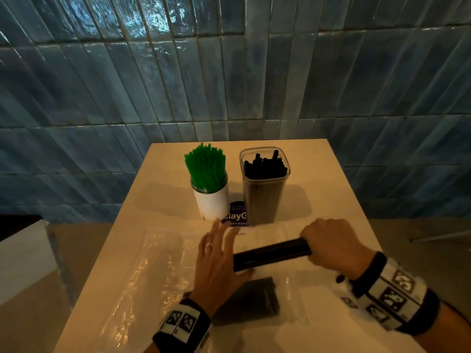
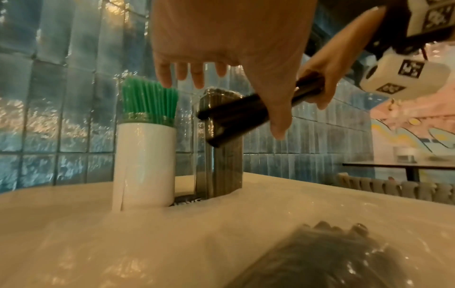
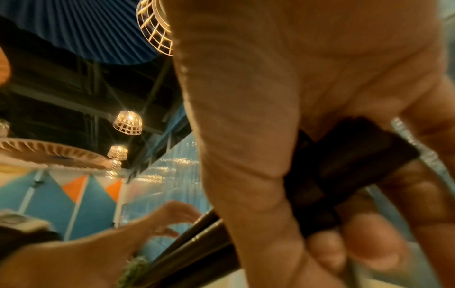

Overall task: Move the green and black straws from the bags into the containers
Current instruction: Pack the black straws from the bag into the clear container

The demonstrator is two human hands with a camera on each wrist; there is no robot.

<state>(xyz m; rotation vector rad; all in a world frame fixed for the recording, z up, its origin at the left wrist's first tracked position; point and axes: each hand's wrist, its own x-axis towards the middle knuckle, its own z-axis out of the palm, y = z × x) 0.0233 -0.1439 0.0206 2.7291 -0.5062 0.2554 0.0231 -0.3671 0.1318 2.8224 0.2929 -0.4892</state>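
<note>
Right hand (image 1: 331, 247) is wrapped around one end of a bundle of black plastic straws (image 1: 272, 253), fingers curled over the top and thumb underneath; the bundle is held nearly level above the table, its free end pointing toward the left hand. Left hand (image 1: 219, 261) has fingers straight and spread, palm facing the bundle's free end and flat against it; it grips nothing.

Tabletop: pale square table (image 1: 328, 189) set against a blue tiled wall (image 1: 229, 72). Toward the far edge, a round white container (image 1: 212, 202) stands upright, filled with green plastic straws (image 1: 206, 166) that stick out well above its rim. Just beside it, to the right, a tall clear square container (image 1: 263, 194) stands upright, holding black straws (image 1: 265, 165) whose tips reach about rim level. A dark purple printed card (image 1: 237, 215) lies flat between the two container bases.

Near side: clear plastic bags (image 1: 142, 266) lie flat and crinkled across the table under both hands. More black straws (image 1: 260, 296) are visible inside the bag below the left hand. Both wrists carry bands with black-and-white markers (image 1: 390, 299).
</note>
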